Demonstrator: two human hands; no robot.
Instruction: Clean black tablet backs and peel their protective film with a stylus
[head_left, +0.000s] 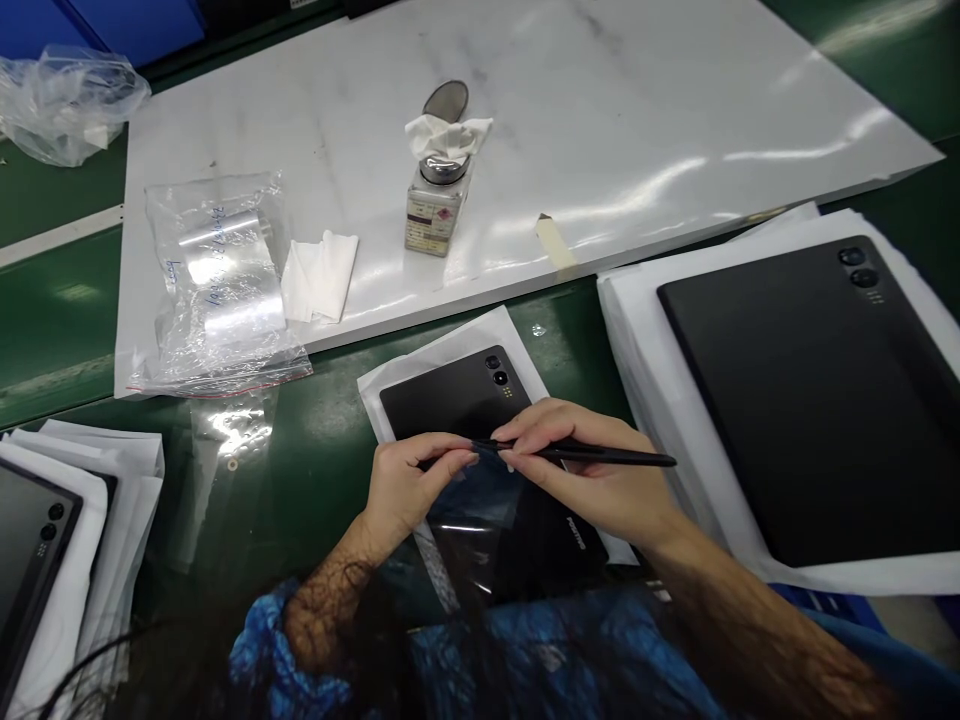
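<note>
Head camera looks down at my two hands working over a slim matte-black tablet [450, 400] with twin rear camera lenses, which lies on a white paper sheet [442, 370] on the green work surface [67, 330]. My right hand [577, 470] pinches a thin black stylus [607, 457] between thumb and fingers, its tip pointing left. My left hand [412, 490] has its fingers pressed together, meeting that tip above the tablet (what they pinch is too small to tell). A clear film piece [480, 505] lies on the tablet just below my fingertips.

A larger black tablet [802, 400] rests on white paper sheets [645, 400] to my right, and another black tablet [26, 560] sits on white sheets [127, 500] to my left. Beyond them lies a white marble slab [600, 130] holding a small labelled bottle [437, 220] topped with a crumpled white wipe [448, 135], a folded white cloth [319, 275], and a clear plastic bag [217, 290] of shiny metallic rolls. A strip of beige masking tape [555, 240] sits on the slab's edge.
</note>
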